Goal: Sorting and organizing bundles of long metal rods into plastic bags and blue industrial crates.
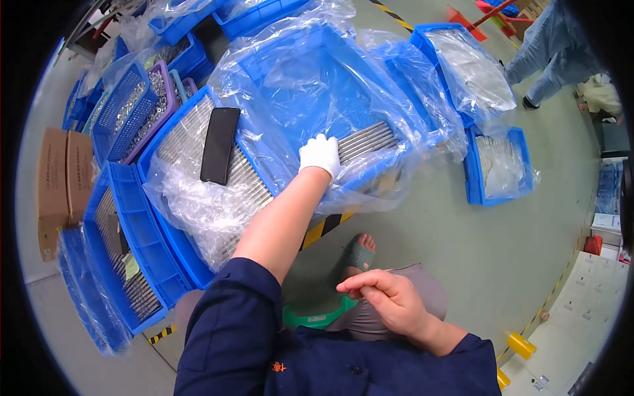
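Note:
My left hand (320, 155), in a white glove, reaches into a large blue crate (310, 49) lined with clear plastic. Its fingers curl over the near end of a row of thin metal rods (370, 138) lying in the crate's front. My right hand (386, 297) is bare and hovers over my lap, fingers pinched together with nothing visible in them. To the left, a second blue crate (153, 148) holds more metal rods, with a black phone (219, 145) lying on top of them.
Several more blue crates of metal parts stand around, some bagged in plastic (475, 72). A cardboard box (59, 178) sits at the far left. Another person's legs (551, 53) are at the top right. Yellow-black floor tape (323, 228) runs under the crates; my sandalled foot (360, 254) rests nearby.

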`<state>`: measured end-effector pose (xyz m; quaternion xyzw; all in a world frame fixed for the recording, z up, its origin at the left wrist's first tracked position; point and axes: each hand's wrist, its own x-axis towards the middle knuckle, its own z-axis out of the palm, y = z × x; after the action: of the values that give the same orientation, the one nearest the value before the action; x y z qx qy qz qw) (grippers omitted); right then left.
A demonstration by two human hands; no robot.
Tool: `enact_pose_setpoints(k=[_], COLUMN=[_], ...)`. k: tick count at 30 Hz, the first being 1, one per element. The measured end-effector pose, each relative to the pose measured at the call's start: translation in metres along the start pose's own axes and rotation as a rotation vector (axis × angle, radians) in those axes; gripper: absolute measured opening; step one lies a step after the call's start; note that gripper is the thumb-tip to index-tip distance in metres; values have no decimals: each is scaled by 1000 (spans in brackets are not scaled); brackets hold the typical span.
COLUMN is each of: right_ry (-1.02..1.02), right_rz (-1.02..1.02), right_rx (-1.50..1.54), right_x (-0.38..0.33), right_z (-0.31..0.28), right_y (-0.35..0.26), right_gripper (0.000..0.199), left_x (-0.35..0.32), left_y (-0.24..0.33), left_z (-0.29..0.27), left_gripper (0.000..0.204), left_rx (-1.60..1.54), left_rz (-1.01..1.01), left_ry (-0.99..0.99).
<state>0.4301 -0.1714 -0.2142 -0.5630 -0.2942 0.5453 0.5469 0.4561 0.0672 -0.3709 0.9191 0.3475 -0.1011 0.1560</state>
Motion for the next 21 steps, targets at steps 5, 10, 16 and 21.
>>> enact_pose_setpoints(k=[5,10,16,21], right_ry=[-10,-36,-49,-35], right_rz=[7,37,31,5], right_rx=[52,81,83,99], right_x=[1,2,2,2], right_z=[3,3,-1,-5], right_y=[2,2,-1,-2], right_gripper=[21,20,20,20], left_x=[1,5,9,11], left_y=[3,1,2,6], left_z=[4,6,10,-6], left_gripper=[19,15,14,10], left_rx=[74,90,88,168], left_rz=[19,53,54,215], left_ry=[58,22,28,250])
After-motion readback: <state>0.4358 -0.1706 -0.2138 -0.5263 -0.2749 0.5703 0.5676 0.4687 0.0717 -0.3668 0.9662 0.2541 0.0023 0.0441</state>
